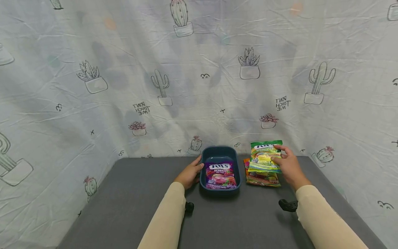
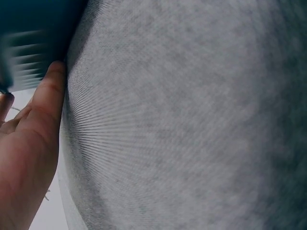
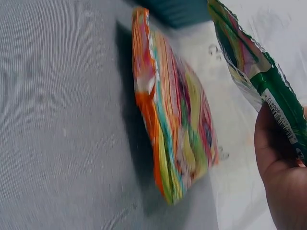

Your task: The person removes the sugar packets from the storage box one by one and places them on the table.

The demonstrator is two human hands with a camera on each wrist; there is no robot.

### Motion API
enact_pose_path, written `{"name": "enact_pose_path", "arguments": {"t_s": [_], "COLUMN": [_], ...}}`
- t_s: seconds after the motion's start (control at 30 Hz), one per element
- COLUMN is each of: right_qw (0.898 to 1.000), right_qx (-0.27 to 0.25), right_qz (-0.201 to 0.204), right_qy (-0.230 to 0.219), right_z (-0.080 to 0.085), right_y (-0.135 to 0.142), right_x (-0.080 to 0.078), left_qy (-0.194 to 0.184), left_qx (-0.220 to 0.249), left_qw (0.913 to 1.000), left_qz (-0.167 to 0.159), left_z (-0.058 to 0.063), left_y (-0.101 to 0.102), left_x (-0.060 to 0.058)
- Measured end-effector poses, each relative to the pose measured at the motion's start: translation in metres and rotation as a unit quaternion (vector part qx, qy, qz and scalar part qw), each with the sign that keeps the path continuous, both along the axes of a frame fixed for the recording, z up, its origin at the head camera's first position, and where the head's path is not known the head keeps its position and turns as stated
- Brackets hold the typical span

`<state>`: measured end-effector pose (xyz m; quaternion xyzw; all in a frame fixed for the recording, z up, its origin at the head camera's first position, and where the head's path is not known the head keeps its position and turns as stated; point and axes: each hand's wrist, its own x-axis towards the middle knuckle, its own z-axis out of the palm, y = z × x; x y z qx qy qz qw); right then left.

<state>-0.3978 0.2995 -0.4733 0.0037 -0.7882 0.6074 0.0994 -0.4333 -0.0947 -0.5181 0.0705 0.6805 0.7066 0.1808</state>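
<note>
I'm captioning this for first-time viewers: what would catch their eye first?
Probably the purple FOX'S Berries bag, lying in the dark blue tray that the left hand touches. Next, to its right, the green-and-yellow FOX'S bag in the right hand, raised above an orange-edged bag on the gray table. Behind, potted cactus drawings dot the pale cloth.

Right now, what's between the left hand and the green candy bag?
The blue tub, with the purple candy bag inside; the head view shows it.
</note>
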Motion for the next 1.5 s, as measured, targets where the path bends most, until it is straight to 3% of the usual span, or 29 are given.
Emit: {"name": "enact_pose_path", "arguments": {"t_s": [0.2, 0.83, 1.07, 1.5], "right_qw": [1.000, 0.997, 0.996, 0.995], "right_qx": [-0.017, 0.007, -0.016, 0.014], "right_qz": [0.001, 0.050, 0.063, 0.071], "right_qy": [-0.012, -0.054, -0.061, -0.072], "right_z": [-0.003, -0.015, -0.016, -0.028], "right_y": [0.018, 0.065, 0.082, 0.108], "right_x": [0.002, 0.010, 0.012, 0.022], "left_qy": [-0.001, 0.002, -0.004, -0.009], "left_qx": [-0.003, -0.007, -0.002, 0.000], "left_qw": [1.0000, 1.0000, 1.0000, 0.9999], "left_qz": [0.003, 0.003, 0.001, 0.006], "left_z": [0.000, 0.001, 0.001, 0.004], "left_y": [0.000, -0.002, -0.001, -0.001], "left_x": [0.001, 0.001, 0.001, 0.001]}}
